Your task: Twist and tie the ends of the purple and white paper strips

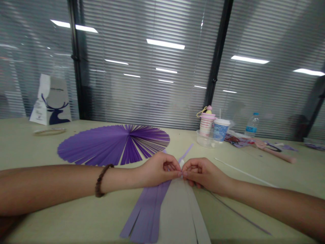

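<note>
My left hand (162,169) and my right hand (203,173) meet fingertip to fingertip, both pinching the narrow gathered top of a bundle of strips. Lilac strips (148,210) fan out below on the left, and whitish strips (180,213) spread toward the front edge. Just what lies between the fingertips is too small to tell. A lilac end (186,151) sticks up behind the hands. From beneath my right hand a thin dark strip (238,211) runs to the lower right. A large purple pleated disc (101,144) lies behind my left hand.
At the back right stand a pink-lidded cup (206,124), a blue patterned cup (221,130), a clear tray (207,140) and a bottle (252,125). Scissors (273,147) and a pink rod (281,156) lie nearby. A white bag (52,100) and a ring (49,132) are back left.
</note>
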`<action>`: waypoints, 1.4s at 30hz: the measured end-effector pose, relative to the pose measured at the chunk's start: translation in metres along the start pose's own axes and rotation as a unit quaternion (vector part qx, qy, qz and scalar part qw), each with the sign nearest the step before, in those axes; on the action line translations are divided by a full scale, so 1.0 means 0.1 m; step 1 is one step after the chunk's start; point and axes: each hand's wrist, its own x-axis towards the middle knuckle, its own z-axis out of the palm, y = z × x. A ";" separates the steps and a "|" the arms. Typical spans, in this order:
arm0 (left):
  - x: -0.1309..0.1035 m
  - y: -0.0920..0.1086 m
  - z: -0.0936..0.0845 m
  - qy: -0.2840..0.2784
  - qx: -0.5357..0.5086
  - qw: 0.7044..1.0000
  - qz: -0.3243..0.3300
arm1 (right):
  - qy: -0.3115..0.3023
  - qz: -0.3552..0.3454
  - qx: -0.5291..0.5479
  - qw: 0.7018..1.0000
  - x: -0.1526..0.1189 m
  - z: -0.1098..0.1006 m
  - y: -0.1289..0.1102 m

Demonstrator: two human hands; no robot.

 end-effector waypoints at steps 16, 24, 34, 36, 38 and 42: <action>-0.01 0.01 -0.01 0.004 0.059 0.998 0.023 | -0.008 0.001 0.003 1.000 0.00 0.00 -0.01; -0.01 -0.01 0.00 -0.003 0.051 0.999 0.013 | -0.011 -0.005 0.009 1.000 0.00 -0.01 0.00; 0.00 0.01 0.00 -0.009 0.053 0.998 0.012 | -0.013 0.003 0.011 1.000 0.00 -0.01 -0.01; 0.00 0.01 0.00 -0.008 0.055 0.998 0.015 | -0.011 0.004 0.015 1.000 -0.01 0.00 0.00; 0.00 0.00 0.00 -0.007 0.058 0.998 0.018 | -0.008 0.006 0.020 1.000 -0.01 0.00 0.00; 0.00 -0.01 0.00 -0.004 0.062 0.998 0.023 | -0.005 0.007 0.019 1.000 0.00 0.01 -0.01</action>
